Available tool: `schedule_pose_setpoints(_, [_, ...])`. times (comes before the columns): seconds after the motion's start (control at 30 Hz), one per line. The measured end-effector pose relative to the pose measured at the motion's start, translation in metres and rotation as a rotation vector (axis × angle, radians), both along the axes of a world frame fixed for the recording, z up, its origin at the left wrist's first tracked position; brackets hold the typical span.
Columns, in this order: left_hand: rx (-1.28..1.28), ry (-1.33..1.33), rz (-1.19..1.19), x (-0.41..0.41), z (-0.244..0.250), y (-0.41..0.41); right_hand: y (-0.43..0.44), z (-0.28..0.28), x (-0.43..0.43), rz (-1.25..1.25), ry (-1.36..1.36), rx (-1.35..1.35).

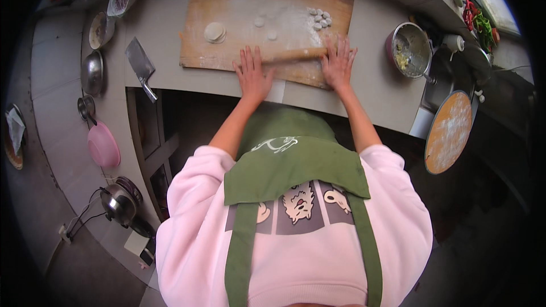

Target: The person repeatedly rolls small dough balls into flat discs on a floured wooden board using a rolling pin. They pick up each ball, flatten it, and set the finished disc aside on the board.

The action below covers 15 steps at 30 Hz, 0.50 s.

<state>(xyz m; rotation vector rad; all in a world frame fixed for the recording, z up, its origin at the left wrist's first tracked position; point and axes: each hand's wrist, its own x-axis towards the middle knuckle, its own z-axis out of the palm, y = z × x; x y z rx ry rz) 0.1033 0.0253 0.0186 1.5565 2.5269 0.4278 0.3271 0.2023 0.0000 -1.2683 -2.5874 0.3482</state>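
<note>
A wooden rolling pin lies across the near right part of a floured wooden board. My left hand rests over its left end with the fingers stretched forward. Over the right end lies my right hand, fingers spread and pressing the pin. Whether dough is under the pin cannot be seen. A small stack of round dough wrappers sits at the board's left. Two small dough pieces, one farther off and one nearer, lie mid-board. Several floured dough lumps are grouped at the far right.
A cleaver lies on the counter left of the board. To the right stand a metal bowl with filling remnants, a sink and a floured round board. Bowls, a pink basin and an electric pot line the left side.
</note>
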Motion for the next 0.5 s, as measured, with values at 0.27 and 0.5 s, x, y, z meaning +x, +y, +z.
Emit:
schedule_pose_setpoints(0.27, [-0.029, -0.144, -0.076, 0.005, -0.004, -0.028, -0.022, 0.001, 0.004, -0.089, 0.049, -0.048])
schedule_pose_setpoints(0.5, [-0.079, -0.155, -0.154, -0.003, 0.014, -0.028, -0.033, -0.006, 0.026, -0.053, -0.04, -0.075])
